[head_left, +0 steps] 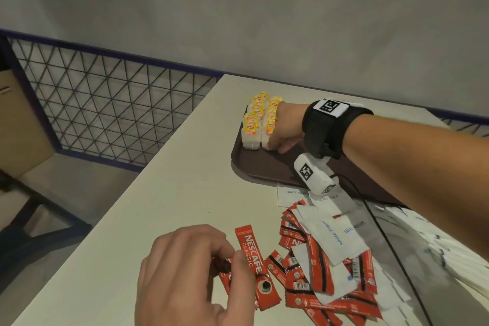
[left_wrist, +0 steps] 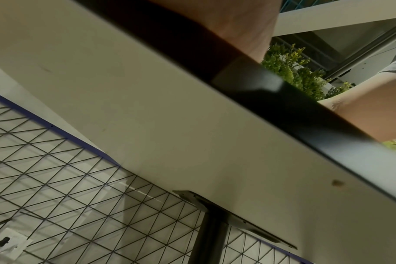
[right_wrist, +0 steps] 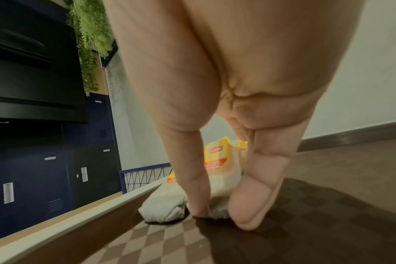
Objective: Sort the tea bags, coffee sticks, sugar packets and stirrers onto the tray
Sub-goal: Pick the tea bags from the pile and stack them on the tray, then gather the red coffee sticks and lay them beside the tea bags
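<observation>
While our right hand (head_left: 284,130) steadies yellow-tagged white tea bags (head_left: 258,119) on the dark brown plastic tray (head_left: 254,167), fingers extended, our left hand (head_left: 185,275) pinches red foil coffee sticks (head_left: 248,254); next, we judge, carrying them trayward.

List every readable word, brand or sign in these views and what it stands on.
"NESCAFE CLASSIC": on the red coffee stick beside the left hand.
"white sugar": blue print on the white paper sugar packets.
Yellow tags on the white tea bags by the right hand: red logo, too blurred to read.
Black-and-white square markers on the black wrist strap: patterns, no words.
</observation>
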Action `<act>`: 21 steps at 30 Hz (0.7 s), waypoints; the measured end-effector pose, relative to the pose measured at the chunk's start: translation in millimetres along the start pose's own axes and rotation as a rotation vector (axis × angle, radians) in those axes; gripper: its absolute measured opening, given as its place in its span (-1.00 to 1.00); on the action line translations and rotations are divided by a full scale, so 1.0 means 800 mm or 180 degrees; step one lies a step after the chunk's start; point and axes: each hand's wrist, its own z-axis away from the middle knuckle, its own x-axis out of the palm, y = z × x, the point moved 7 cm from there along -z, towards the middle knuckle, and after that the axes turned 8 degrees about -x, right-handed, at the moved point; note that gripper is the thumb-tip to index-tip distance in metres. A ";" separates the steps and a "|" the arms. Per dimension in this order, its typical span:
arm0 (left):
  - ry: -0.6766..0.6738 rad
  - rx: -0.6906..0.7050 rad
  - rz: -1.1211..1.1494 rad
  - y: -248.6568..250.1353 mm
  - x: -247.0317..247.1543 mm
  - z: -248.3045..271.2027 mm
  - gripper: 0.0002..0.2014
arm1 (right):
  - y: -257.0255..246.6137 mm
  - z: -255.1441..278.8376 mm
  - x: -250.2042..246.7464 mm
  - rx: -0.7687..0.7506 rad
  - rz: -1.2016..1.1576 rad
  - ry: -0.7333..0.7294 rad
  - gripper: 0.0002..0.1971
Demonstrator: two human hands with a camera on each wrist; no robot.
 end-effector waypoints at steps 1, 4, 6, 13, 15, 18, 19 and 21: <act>0.0461 -0.0050 0.0318 0.036 -0.024 0.006 -0.85 | -0.001 0.001 -0.001 0.0008 0.0065 0.0004 -0.43; 0.1352 0.0328 0.0715 0.064 -0.028 0.003 -0.88 | -0.007 0.024 -0.018 -0.0131 0.0602 0.0174 -0.39; 0.1575 0.0417 0.0395 0.064 -0.033 0.000 -0.90 | -0.017 0.062 -0.027 -0.0462 0.1187 0.0180 -0.47; 0.1375 0.0184 0.0290 0.069 -0.029 0.004 -0.93 | 0.016 0.225 0.037 -0.0961 0.2068 -0.1331 -0.32; 0.1342 0.0148 0.0293 0.069 -0.030 0.004 -0.93 | 0.033 0.236 0.042 -0.1099 0.2443 -0.1029 -0.33; 0.1274 0.0144 0.0224 0.070 -0.030 0.004 -0.93 | 0.055 0.248 0.032 -0.1197 0.2423 -0.0583 -0.43; 0.1240 0.0167 0.0165 0.071 -0.030 0.004 -0.93 | 0.062 0.252 0.025 -0.1203 0.2365 -0.0469 -0.48; 0.1085 0.0192 0.0038 0.075 -0.026 0.002 -0.93 | 0.078 0.262 0.012 -0.1206 0.2283 -0.0277 -0.57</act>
